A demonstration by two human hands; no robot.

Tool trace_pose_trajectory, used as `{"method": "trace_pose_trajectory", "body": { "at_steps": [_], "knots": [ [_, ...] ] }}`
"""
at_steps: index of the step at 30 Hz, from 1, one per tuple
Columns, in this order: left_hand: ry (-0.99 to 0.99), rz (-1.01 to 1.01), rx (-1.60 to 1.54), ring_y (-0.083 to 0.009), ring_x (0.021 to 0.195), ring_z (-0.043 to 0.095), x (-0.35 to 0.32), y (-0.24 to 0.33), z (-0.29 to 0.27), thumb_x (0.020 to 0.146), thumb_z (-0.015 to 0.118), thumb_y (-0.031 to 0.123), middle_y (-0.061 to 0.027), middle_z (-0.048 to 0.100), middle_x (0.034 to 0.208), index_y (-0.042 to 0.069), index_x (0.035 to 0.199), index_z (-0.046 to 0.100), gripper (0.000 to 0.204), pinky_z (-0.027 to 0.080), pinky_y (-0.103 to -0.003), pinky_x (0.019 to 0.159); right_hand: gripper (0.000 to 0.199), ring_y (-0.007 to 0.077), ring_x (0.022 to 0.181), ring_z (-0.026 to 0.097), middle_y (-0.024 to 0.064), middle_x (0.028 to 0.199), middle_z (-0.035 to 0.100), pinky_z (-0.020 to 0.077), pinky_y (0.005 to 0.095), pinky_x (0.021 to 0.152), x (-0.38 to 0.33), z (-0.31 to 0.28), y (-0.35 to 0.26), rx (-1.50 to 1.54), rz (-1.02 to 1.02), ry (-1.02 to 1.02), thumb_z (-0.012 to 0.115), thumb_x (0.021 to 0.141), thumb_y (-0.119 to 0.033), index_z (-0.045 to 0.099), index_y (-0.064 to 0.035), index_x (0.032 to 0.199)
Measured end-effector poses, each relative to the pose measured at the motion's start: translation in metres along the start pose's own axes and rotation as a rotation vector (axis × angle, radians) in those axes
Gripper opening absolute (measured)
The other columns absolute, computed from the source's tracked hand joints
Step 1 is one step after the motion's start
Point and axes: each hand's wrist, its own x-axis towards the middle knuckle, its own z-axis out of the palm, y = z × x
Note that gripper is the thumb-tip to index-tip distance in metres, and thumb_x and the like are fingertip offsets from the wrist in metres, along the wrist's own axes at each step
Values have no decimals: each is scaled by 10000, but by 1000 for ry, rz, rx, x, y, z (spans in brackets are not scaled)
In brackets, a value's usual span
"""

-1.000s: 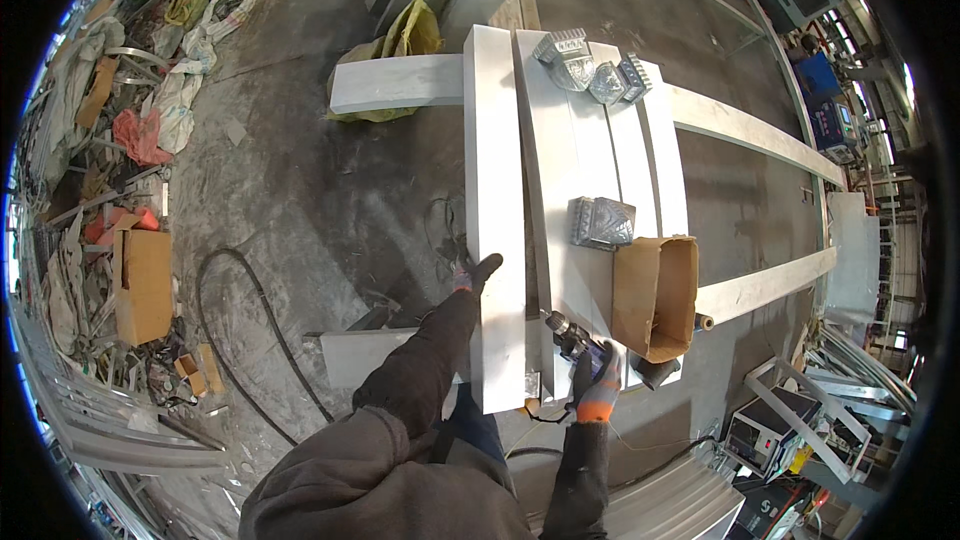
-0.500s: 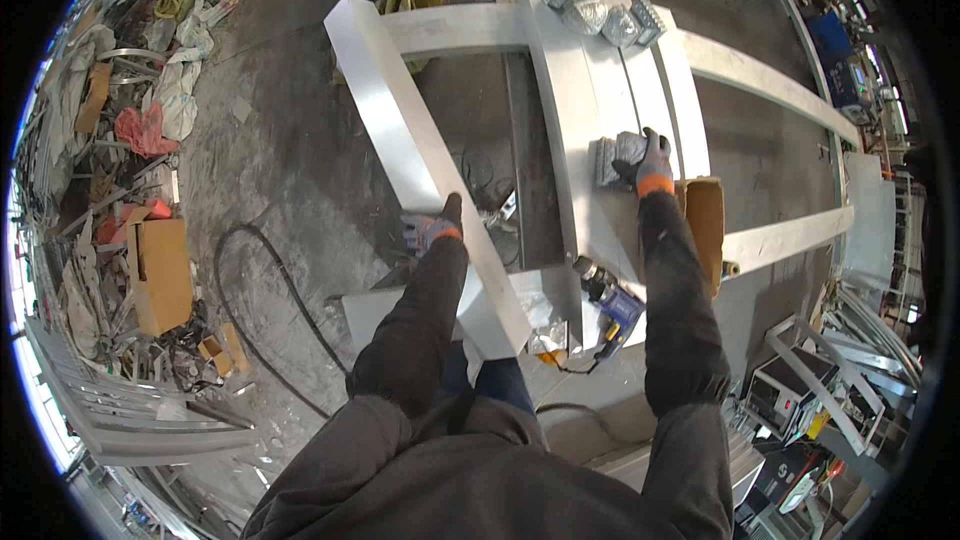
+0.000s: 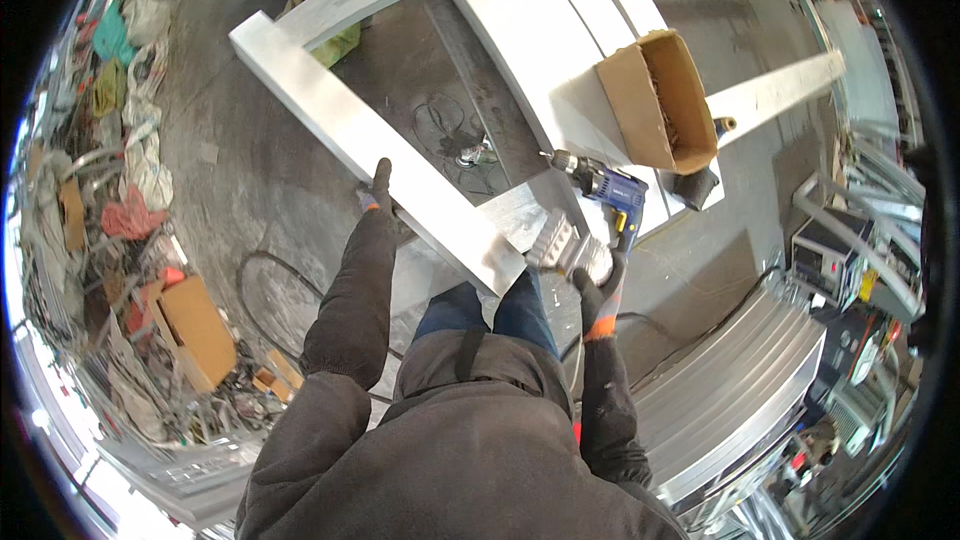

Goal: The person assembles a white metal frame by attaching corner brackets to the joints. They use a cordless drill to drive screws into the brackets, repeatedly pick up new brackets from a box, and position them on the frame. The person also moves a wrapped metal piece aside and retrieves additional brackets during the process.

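My gloved left hand grips the side of a silver square metal tube, its thumb along the top edge. The tube slants from the upper left down to my legs. My gloved right hand is closed on a silver metal fitting with a ribbed square end and a rounded part. It holds the fitting close to the tube's near end; whether they touch I cannot tell. A blue and black power drill lies just beyond, on the wide silver panels, its handle by my right fingers.
An open cardboard box stands on the panels, its contents partly visible. Silver crossbars reach right. Scrap and a cardboard box lie on the left floor near a black hose. Stacked metal profiles sit at the lower right.
My right hand has brought the fitting from the panels back toward my body, near the tube's end. My left hand stays on the tube. The whole view has shifted.
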Motion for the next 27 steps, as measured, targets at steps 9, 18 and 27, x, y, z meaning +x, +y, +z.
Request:
{"method": "trace_pose_trajectory", "body": {
  "at_steps": [9, 18, 27],
  "knots": [
    [-315, 156, -79, -310, 1153, 575, -30, 42, 21, 755, 664, 757, -118, 572, 1337, 101, 1425, 489, 954, 495, -502, 933, 740, 232, 1089, 600, 152, 1248, 577, 523, 378, 932, -75, -34, 91, 279, 147, 19, 724, 784, -136, 383, -27, 1432],
    [-429, 123, -23, -309, 1185, 572, -60, 75, 37, 757, 634, 778, -103, 581, 1342, 163, 1392, 530, 889, 485, -511, 980, 704, 253, 1103, 598, 138, 1228, 582, 543, 398, 923, -71, -15, 73, 521, 13, 99, 709, 779, -105, 408, -38, 1412],
    [-512, 118, -52, -325, 1208, 576, -52, 66, 25, 780, 617, 757, -109, 570, 1375, 149, 1423, 504, 892, 487, -510, 984, 717, 222, 1088, 595, 145, 1213, 590, 522, 382, 916, -62, -28, 60, 332, 27, 68, 769, 757, -166, 439, -29, 1378]
  ]
}}
